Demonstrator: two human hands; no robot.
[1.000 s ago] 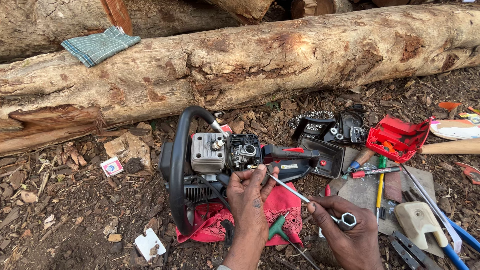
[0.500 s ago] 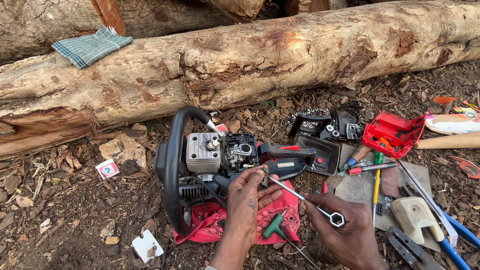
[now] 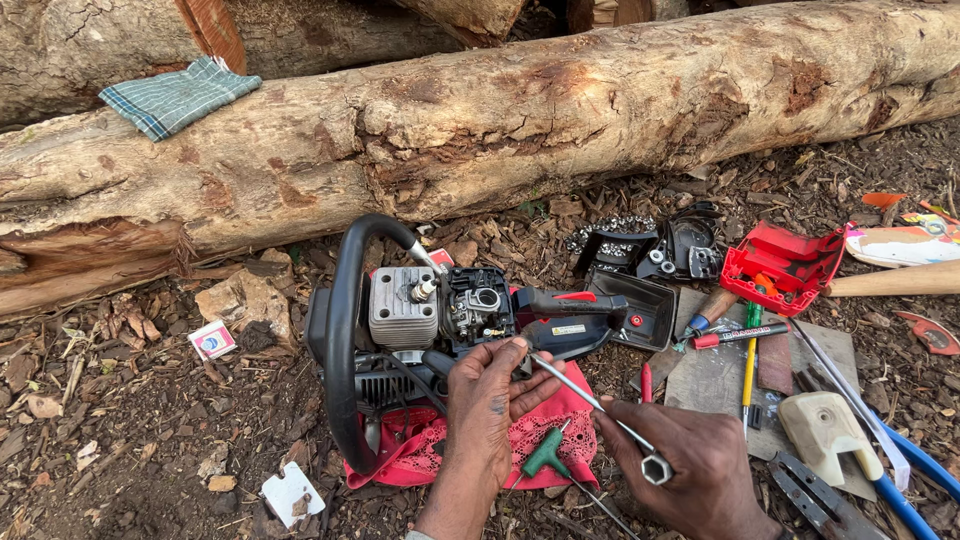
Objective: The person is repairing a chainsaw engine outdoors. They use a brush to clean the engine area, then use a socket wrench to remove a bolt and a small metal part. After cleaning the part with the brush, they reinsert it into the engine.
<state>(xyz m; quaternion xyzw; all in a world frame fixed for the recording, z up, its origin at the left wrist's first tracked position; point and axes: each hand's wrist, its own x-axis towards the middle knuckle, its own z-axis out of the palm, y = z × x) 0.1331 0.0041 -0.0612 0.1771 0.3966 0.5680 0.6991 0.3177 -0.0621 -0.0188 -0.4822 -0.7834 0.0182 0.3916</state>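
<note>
A partly stripped chainsaw body with a black loop handle, grey finned cylinder and exposed carburettor sits on a red lace-edged cloth spread over bark-littered ground, just in front of a long, peeling log; the left hand rests against the underside of the engine, its fingertips bent together and pinching the tip of a long, thin metal socket wrench where it meets the carburettor; the right hand grips the same tool lower down, fingers curled tight around the shaft near its hexagonal socket end; a green T-handled hex key lies on the cloth between the two hands; to the right a red plastic cover, a cream plastic cap, a yellow-shafted screwdriver and black engine parts lie scattered; a folded blue checked cloth rests on the log at upper left.
</note>
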